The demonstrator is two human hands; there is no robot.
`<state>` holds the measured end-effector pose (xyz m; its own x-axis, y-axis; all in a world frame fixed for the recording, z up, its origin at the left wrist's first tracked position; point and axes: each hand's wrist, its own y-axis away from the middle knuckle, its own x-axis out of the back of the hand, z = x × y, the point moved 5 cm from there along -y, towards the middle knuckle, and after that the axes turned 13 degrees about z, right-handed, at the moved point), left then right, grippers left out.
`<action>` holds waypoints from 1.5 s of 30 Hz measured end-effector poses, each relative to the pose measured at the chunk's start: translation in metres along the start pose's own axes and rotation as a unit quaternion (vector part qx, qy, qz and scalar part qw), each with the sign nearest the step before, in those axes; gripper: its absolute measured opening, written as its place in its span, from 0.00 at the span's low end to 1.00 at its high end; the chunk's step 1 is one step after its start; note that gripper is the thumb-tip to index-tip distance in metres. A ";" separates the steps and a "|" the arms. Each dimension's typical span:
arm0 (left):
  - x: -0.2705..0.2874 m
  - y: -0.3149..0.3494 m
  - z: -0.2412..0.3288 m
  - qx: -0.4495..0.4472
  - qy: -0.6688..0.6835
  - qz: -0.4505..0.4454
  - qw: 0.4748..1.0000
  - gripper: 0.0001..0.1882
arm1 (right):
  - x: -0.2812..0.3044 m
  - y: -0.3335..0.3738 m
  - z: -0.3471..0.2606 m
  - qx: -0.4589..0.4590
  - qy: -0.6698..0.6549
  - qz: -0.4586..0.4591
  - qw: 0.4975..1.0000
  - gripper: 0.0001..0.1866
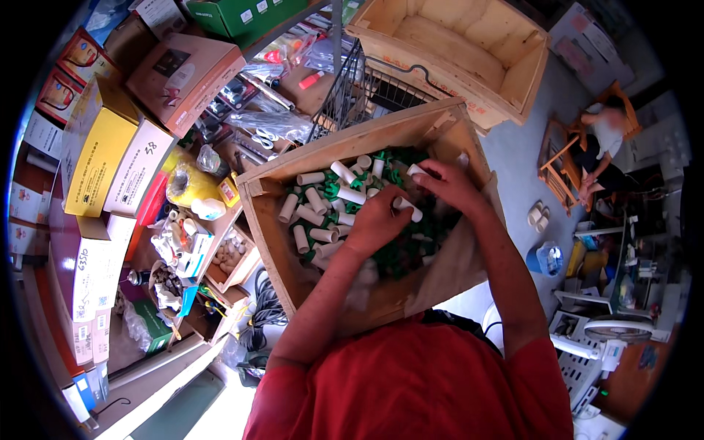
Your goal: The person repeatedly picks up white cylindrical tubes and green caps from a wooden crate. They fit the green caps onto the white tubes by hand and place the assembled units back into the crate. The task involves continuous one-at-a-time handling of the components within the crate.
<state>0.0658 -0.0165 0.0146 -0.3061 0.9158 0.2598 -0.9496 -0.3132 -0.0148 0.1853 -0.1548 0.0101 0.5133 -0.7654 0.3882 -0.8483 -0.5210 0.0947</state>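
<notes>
A wooden crate (275,209) stands in front of me, filled with short white tubes (311,214) and green plastic pieces (391,174). Over the crate's middle, my left hand (372,224) pinches a white tube (409,210) between thumb and fingers. My right hand (453,187) is just right of it and farther away, its fingers closed on another white tube (416,171). The two tubes are close but look apart. Green pieces under my hands are partly hidden in shadow. A pale, crumpled sheet (449,275) lies along the crate's near right side.
Beyond the crate are a second wooden crate (455,44) and a black wire basket (396,89). Left, shelves hold cardboard boxes (183,82), a yellow box (99,150) and loose goods. At right a person sits on a wooden chair (561,165), near a blue bucket (544,258).
</notes>
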 end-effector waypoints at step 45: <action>0.003 0.002 -0.011 0.036 0.004 -0.030 0.999 0.14 | -0.014 0.017 -0.038 -0.023 -0.096 -0.074 0.992 0.13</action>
<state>0.0622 -0.0113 0.0043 -0.2488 0.9358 0.2498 -0.9592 -0.2739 0.0706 0.1586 -0.1387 0.0408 0.6450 -0.7415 0.1849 -0.7639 -0.6191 0.1820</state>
